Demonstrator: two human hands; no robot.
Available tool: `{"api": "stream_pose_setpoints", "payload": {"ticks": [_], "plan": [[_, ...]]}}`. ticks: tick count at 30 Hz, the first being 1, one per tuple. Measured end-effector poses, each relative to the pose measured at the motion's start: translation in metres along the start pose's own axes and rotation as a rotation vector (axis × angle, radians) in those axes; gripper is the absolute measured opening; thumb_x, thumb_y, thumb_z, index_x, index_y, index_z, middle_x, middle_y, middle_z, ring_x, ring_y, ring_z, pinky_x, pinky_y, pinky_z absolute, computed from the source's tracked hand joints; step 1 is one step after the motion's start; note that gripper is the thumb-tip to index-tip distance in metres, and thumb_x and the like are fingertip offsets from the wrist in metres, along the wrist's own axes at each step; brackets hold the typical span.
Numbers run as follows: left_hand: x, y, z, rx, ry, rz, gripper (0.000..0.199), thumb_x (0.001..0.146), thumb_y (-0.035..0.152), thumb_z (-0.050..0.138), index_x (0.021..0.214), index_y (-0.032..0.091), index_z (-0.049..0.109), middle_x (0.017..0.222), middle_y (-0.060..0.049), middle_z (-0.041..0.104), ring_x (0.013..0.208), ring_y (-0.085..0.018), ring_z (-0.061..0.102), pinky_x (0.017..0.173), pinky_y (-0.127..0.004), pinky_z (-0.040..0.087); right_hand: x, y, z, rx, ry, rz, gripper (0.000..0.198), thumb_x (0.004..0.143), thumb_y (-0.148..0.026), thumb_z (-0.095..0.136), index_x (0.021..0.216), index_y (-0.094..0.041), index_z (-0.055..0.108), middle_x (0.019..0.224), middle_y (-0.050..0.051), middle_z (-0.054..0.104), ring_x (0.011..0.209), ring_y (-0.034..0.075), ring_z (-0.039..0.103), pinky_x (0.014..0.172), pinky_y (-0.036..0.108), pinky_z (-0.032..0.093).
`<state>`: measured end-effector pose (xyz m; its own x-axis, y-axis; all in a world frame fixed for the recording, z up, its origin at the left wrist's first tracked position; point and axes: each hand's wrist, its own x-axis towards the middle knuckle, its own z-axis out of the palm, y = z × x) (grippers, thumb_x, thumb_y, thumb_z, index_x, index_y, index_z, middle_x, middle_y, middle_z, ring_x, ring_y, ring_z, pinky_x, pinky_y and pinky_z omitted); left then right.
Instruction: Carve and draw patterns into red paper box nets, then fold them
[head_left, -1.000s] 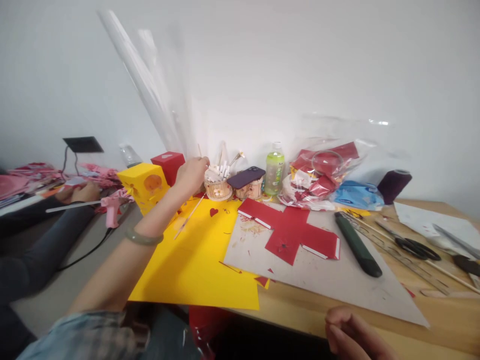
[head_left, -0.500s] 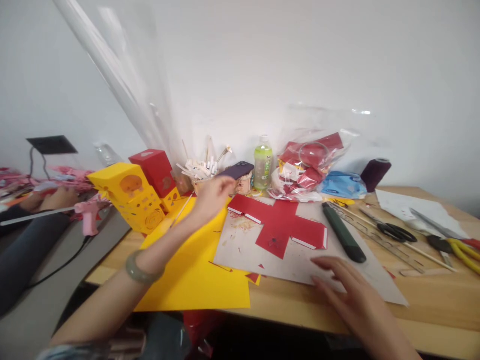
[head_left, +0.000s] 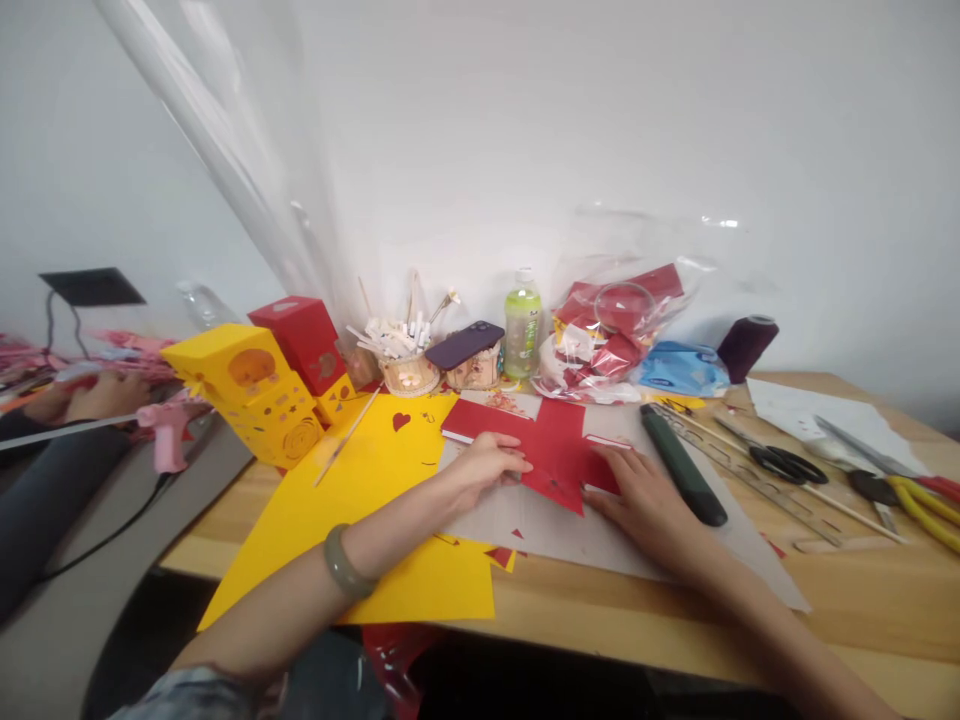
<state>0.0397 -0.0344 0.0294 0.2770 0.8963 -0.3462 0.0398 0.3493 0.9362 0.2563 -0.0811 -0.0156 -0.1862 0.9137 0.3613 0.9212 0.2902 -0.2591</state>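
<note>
A red cross-shaped paper cutout [head_left: 559,440] with white-edged tabs lies over a pale board [head_left: 555,535]. My left hand [head_left: 486,468], with a pale green bangle above its wrist, grips the cutout's left side with bent fingers. On the opposite side my right hand [head_left: 634,490] has its fingers over the right arm of the cutout and its thumb at the lower edge. The bottom flap looks slightly tilted between both hands. Under my left forearm spreads a yellow sheet [head_left: 375,520], with a small red heart [head_left: 402,422] and a thin stick [head_left: 349,437] on it.
Behind are yellow [head_left: 247,390] and red [head_left: 300,340] boxes, a phone [head_left: 466,342], a bottle [head_left: 522,325] and a bag of scraps [head_left: 607,335]. A dark green tool [head_left: 682,465], scissors [head_left: 787,463] and a ruler [head_left: 750,480] lie right. At left, another person's hand is near a pink glue gun [head_left: 165,432].
My left hand has come back from near the phone onto the cutout's left side. My right hand has moved up and left onto its right arm, and the cutout has shifted.
</note>
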Motion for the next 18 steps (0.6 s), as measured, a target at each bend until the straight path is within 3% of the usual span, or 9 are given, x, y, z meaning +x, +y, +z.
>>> {"api": "stream_pose_setpoints", "payload": {"ticks": [3, 7, 8, 10, 11, 12, 15, 18], "plan": [[-0.007, -0.006, 0.009, -0.136, 0.025, 0.033, 0.033, 0.053, -0.005, 0.062, 0.081, 0.012, 0.056, 0.083, -0.007, 0.059, 0.073, -0.014, 0.058, 0.065, -0.024, 0.046, -0.001, -0.003, 0.001, 0.027, 0.033, -0.012, 0.039, 0.082, -0.034, 0.051, 0.115, -0.014, 0.054, 0.116, 0.018, 0.061, 0.112, 0.034, 0.053, 0.094, 0.051, 0.042], [-0.023, -0.013, 0.016, -0.274, 0.085, 0.168, 0.038, 0.051, -0.007, 0.058, 0.082, 0.014, 0.056, 0.087, -0.006, 0.058, 0.080, -0.014, 0.056, 0.069, -0.024, 0.045, -0.015, -0.020, -0.017, 0.064, 0.126, -0.021, 0.036, 0.084, -0.023, 0.042, 0.117, -0.015, 0.050, 0.124, 0.018, 0.054, 0.119, 0.029, 0.048, 0.097, 0.046, 0.040], [-0.028, -0.013, 0.017, -0.299, 0.100, 0.211, 0.038, 0.052, -0.006, 0.059, 0.084, 0.014, 0.057, 0.088, -0.005, 0.058, 0.082, -0.014, 0.056, 0.071, -0.024, 0.044, -0.022, -0.026, -0.023, 0.074, 0.188, 0.001, 0.036, 0.084, -0.023, 0.042, 0.117, -0.014, 0.050, 0.124, 0.018, 0.052, 0.120, 0.030, 0.045, 0.097, 0.048, 0.039], [-0.038, -0.012, 0.017, -0.339, 0.125, 0.298, 0.038, 0.054, -0.002, 0.062, 0.087, 0.015, 0.057, 0.087, -0.004, 0.058, 0.083, -0.013, 0.056, 0.075, -0.023, 0.044, -0.035, -0.042, -0.034, 0.199, 0.431, 0.132, 0.025, 0.082, -0.027, 0.046, 0.102, -0.018, 0.057, 0.109, 0.014, 0.059, 0.107, 0.030, 0.054, 0.090, 0.047, 0.043], [-0.043, -0.012, 0.017, -0.353, 0.135, 0.337, 0.037, 0.055, 0.000, 0.064, 0.088, 0.016, 0.057, 0.087, -0.003, 0.059, 0.084, -0.013, 0.056, 0.077, -0.024, 0.044, -0.041, -0.050, -0.038, 0.308, 0.468, 0.209, 0.019, 0.081, -0.030, 0.048, 0.093, -0.020, 0.059, 0.098, 0.011, 0.063, 0.094, 0.028, 0.059, 0.081, 0.043, 0.047], [-0.048, -0.012, 0.018, -0.363, 0.143, 0.370, 0.036, 0.056, 0.002, 0.065, 0.088, 0.016, 0.057, 0.087, -0.002, 0.059, 0.085, -0.013, 0.056, 0.078, -0.024, 0.043, -0.045, -0.057, -0.039, 0.448, 0.406, 0.304, 0.020, 0.082, -0.035, 0.049, 0.091, -0.021, 0.061, 0.089, 0.008, 0.065, 0.082, 0.025, 0.061, 0.072, 0.039, 0.049], [-0.064, -0.012, 0.021, -0.384, 0.140, 0.464, 0.033, 0.057, 0.006, 0.068, 0.086, 0.016, 0.057, 0.088, -0.001, 0.062, 0.086, -0.013, 0.057, 0.082, -0.023, 0.044, -0.047, -0.078, -0.036, 1.006, 0.163, 0.520, 0.035, 0.077, -0.051, 0.057, 0.093, -0.021, 0.068, 0.082, 0.006, 0.068, 0.075, 0.022, 0.063, 0.068, 0.035, 0.051], [-0.078, -0.015, 0.026, -0.438, 0.091, 0.491, 0.031, 0.061, 0.008, 0.070, 0.088, 0.016, 0.056, 0.090, -0.002, 0.064, 0.087, -0.013, 0.059, 0.082, -0.024, 0.044, -0.036, -0.093, -0.031, 1.514, 0.249, 0.691, 0.031, 0.064, -0.048, 0.074, 0.084, -0.024, 0.071, 0.081, 0.002, 0.071, 0.072, 0.019, 0.064, 0.063, 0.029, 0.052]]}}
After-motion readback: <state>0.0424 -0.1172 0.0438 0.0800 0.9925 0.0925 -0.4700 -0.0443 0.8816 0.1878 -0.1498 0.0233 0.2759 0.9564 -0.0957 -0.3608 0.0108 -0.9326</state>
